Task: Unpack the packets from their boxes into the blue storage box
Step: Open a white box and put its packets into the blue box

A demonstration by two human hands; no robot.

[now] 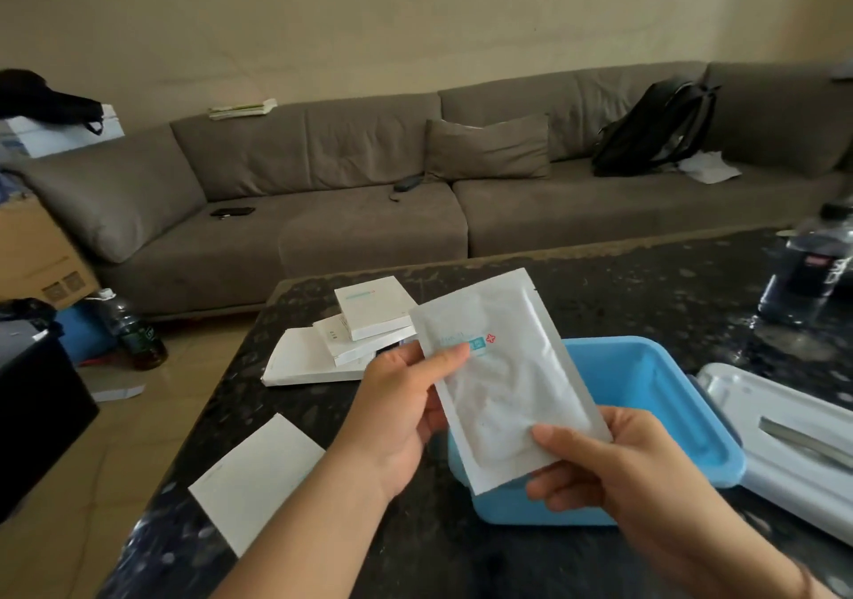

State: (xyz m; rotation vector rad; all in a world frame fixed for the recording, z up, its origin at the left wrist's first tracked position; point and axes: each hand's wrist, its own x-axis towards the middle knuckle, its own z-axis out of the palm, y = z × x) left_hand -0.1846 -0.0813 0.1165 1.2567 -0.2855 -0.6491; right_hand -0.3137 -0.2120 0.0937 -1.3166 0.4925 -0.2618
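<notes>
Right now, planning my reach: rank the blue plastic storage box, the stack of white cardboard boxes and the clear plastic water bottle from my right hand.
1. Blue plastic storage box, directly beneath the right hand.
2. Stack of white cardboard boxes, far left.
3. Clear plastic water bottle, far right corner.

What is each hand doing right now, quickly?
Left hand: pinches the upper edge of the flat white foil packet.
Right hand: grips the same packet's lower corner, thumb on top.

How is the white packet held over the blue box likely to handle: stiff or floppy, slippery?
The white packet looks thin, likely light and somewhat floppy: its face is wrinkled. The left hand and right hand pinch opposite edges, which probably keeps it flat. Its sheen suggests a slick film.
</notes>
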